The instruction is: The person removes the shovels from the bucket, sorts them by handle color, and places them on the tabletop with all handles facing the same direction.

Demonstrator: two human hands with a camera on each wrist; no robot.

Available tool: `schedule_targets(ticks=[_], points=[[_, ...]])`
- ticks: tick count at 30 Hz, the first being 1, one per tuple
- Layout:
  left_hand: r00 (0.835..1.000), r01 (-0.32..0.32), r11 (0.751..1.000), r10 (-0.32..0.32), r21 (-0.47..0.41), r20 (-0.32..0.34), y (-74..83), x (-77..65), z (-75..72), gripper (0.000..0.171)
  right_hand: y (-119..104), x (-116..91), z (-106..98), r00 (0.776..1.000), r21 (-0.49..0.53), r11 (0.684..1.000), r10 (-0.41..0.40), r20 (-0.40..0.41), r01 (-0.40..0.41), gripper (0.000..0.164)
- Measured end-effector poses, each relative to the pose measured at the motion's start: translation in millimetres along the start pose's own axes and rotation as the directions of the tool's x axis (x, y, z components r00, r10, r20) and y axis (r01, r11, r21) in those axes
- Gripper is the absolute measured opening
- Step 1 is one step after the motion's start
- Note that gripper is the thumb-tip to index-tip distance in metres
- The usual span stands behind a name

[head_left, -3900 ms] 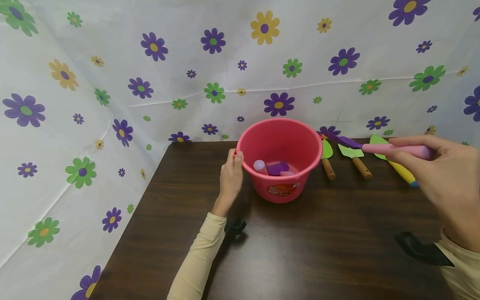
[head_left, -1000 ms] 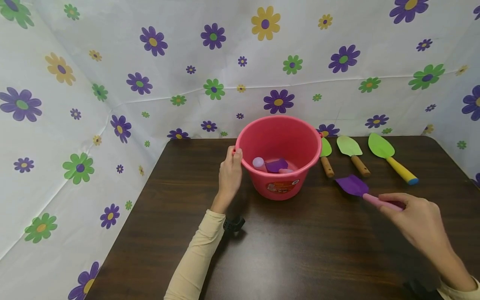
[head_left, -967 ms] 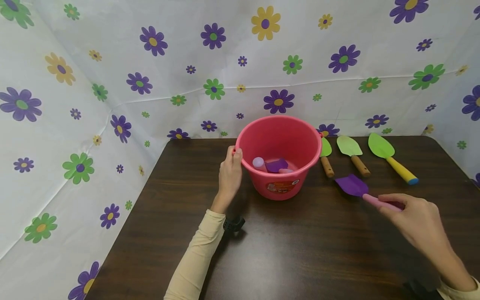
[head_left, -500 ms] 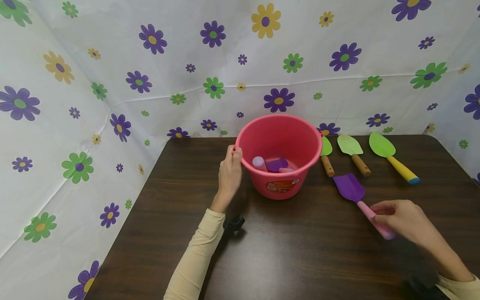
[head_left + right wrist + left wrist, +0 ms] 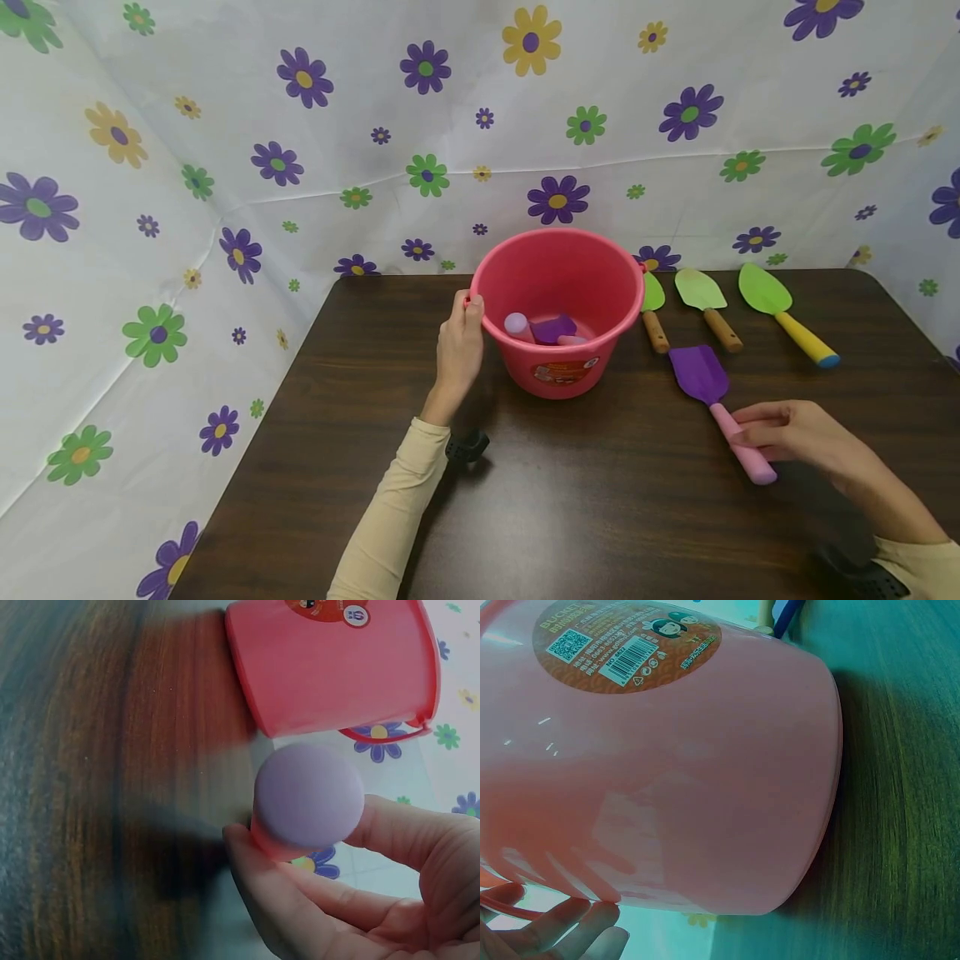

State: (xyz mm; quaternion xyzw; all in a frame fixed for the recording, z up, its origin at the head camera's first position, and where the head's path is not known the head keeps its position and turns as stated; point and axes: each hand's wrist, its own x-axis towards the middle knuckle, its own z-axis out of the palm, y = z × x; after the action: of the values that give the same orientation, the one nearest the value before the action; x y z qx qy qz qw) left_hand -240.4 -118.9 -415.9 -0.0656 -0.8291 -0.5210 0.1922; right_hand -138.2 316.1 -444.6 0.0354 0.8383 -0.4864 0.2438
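Observation:
A pink bucket [image 5: 561, 367] stands upright toward the back of the table. My left hand [image 5: 459, 350] grips its rim on the left side; in the left wrist view the fingertips [image 5: 600, 919] lie against the bucket wall. Inside the bucket are a purple blade [image 5: 553, 329] and a pink handle with a lilac end [image 5: 517, 325]. To the right of the bucket, my right hand [image 5: 798, 437] pinches the pink handle of a purple hand trowel [image 5: 700, 372] between thumb and fingers. The trowel's blade points away from me, close to a wooden-handled trowel. In the right wrist view, the handle's lilac end [image 5: 309, 796] faces the camera.
Along the back right lie a small green trowel [image 5: 654, 321] partly behind the bucket, a pale green trowel [image 5: 712, 310] with a wooden handle, and a green trowel with a yellow handle [image 5: 804, 337]. A flowered white sheet [image 5: 480, 92] hangs behind the dark table [image 5: 570, 508].
My right hand has brought the purple trowel from raised at the right down to the table and swung its handle toward me. My left hand keeps its hold on the bucket.

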Motion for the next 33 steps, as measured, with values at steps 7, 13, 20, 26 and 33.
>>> schedule_targets(ticks=[7,13,20,26,33], points=[[1.0,-0.008,1.0,0.008,-0.016,0.009,-1.4,-0.8,-0.1,0.051,4.9,4.4,-1.5,0.999,0.085,0.996,0.025,0.031,-0.027,0.057],[1.0,-0.003,1.0,0.003,-0.003,-0.002,-1.9,-0.9,0.0,0.05,6.2,6.2,-0.5,0.998,0.096,0.995,0.03,0.053,-0.035,0.061],[1.0,-0.003,1.0,0.003,0.0,0.006,-1.5,-0.7,0.2,0.051,7.4,7.3,-0.8,0.996,0.083,0.996,0.033,0.078,-0.04,0.065],[1.0,0.002,1.0,-0.002,-0.005,0.016,-0.9,-0.4,-0.2,0.051,6.7,7.9,-1.8,0.999,0.04,0.999,0.0,0.046,-0.002,0.059],[1.0,0.005,1.0,-0.005,-0.006,0.012,-1.2,0.7,-0.3,0.052,1.5,7.8,-5.3,0.999,-0.015,0.999,-0.039,-0.006,0.038,0.057]])
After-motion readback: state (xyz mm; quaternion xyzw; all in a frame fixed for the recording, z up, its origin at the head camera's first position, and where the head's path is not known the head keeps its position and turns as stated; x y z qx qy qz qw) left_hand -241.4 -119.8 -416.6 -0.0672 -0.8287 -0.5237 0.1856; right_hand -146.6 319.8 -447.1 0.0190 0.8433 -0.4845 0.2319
